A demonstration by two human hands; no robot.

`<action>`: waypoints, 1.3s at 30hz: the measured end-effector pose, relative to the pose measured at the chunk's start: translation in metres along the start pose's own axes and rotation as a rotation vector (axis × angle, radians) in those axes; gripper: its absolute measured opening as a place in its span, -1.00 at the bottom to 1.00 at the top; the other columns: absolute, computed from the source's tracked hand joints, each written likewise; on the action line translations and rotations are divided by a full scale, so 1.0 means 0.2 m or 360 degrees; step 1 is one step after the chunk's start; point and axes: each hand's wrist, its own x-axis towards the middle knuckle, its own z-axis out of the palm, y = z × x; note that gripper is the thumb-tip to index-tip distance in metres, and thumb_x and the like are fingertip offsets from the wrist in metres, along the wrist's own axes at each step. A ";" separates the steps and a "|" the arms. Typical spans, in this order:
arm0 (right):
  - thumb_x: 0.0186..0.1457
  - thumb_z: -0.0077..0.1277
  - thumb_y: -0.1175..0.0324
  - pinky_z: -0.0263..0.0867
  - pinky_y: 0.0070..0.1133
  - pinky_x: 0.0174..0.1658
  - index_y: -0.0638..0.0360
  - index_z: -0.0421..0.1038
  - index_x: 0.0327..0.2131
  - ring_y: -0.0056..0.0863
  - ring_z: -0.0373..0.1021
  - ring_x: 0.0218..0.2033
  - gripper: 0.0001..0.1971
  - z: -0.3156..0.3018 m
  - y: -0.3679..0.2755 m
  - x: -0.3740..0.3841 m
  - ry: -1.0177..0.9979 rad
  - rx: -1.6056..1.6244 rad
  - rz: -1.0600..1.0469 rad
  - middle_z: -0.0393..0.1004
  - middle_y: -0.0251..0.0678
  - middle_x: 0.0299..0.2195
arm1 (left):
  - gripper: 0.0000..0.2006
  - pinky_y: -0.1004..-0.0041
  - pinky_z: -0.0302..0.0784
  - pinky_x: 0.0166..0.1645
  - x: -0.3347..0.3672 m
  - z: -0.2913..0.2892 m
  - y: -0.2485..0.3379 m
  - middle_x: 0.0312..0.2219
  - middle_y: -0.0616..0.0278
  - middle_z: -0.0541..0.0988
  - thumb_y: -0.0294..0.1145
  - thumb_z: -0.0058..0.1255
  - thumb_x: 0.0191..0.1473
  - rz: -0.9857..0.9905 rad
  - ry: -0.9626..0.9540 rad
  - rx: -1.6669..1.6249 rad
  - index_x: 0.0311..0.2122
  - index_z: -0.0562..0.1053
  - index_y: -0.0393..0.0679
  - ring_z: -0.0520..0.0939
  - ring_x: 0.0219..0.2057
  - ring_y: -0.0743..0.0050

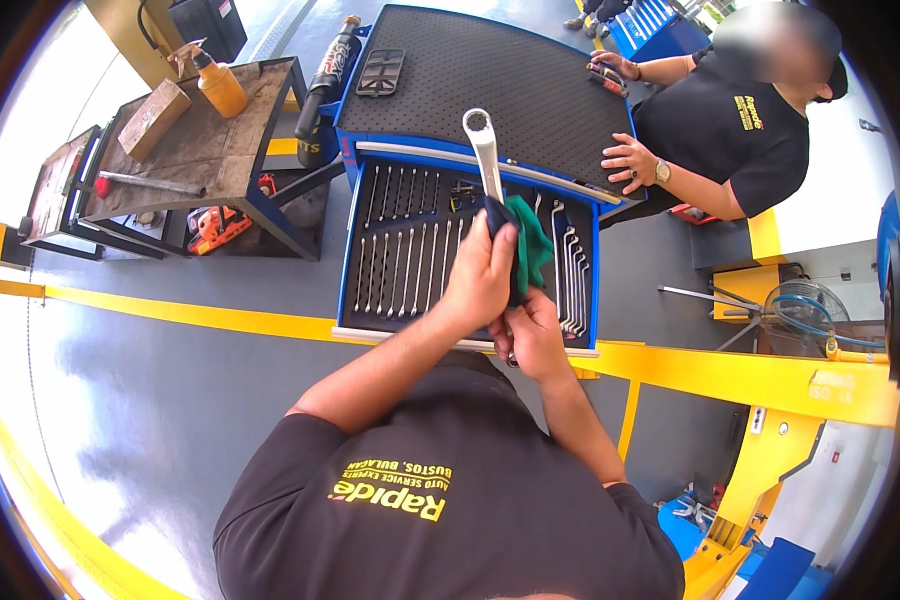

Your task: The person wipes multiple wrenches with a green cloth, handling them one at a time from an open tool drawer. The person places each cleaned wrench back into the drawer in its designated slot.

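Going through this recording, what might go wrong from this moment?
1. The left hand and right hand hold the ring-ended wrench with a cloth bunched around it; it might slip and drop onto the stored wrenches.
2. The open drawer sits close in front of the person, who might bump it.
3. A co-worker's hand is near the drawer's far right corner; a wide swing might strike it.

Tray [381, 72] set by cabinet top's [470, 60] left edge. Drawer [346, 270] pulled out under near edge; wrenches [416, 265] laid in two rows at left, offset wrenches [573, 280] along right edge. Ring wrench [484, 155] and cloth [535, 245] held above drawer. Table [195, 140] placed left of cabinet: bottle [222, 90] by far edge, block [155, 120] by left.
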 end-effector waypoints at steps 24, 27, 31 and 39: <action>0.41 -0.24 -0.04 0.35 -0.51 -0.30 0.20 0.44 -0.24 -0.46 0.44 -0.40 -0.53 -0.12 -0.26 0.22 0.0020 0.0880 -0.0583 0.48 -0.24 -0.41 | -0.82 -0.02 0.39 -0.27 -0.13 -0.12 -0.13 -0.47 -0.13 0.49 -0.32 -0.02 0.24 0.0146 -0.1117 0.0706 -0.31 0.34 -0.21 0.54 -0.35 -0.29; 0.38 -0.13 0.06 -0.09 -0.65 -0.69 0.11 0.22 -0.58 -0.70 -0.01 -0.79 -0.53 -0.15 -0.24 0.20 -0.0033 0.1002 -0.0649 0.09 -0.48 -0.73 | -0.82 -0.01 0.39 -0.24 -0.21 -0.11 -0.18 -0.45 -0.12 0.46 -0.32 -0.05 0.25 0.0160 -0.1115 0.0684 -0.29 0.34 -0.22 0.52 -0.32 -0.26; 0.36 -0.10 0.28 -0.11 -0.64 -0.65 0.10 0.16 -0.59 -0.72 -0.05 -0.76 -0.61 -0.11 -0.28 0.16 -0.0114 0.0943 -0.0902 0.08 -0.49 -0.72 | -0.84 0.02 0.46 -0.15 -0.25 -0.23 -0.24 -0.35 -0.15 0.54 -0.36 -0.03 0.24 -0.0029 -0.1016 0.0791 -0.16 0.41 -0.22 0.57 -0.23 -0.24; 0.20 0.14 0.33 -0.11 -0.70 -0.66 0.12 0.21 -0.53 -0.74 0.02 -0.77 -0.68 0.00 -0.32 0.10 -0.0172 0.0715 -0.1500 0.18 -0.47 -0.71 | -0.78 0.18 0.51 -0.16 -0.26 -0.26 -0.26 -0.35 -0.10 0.57 -0.34 0.08 0.20 -0.0125 -0.0542 0.0449 -0.15 0.45 -0.25 0.62 -0.25 -0.15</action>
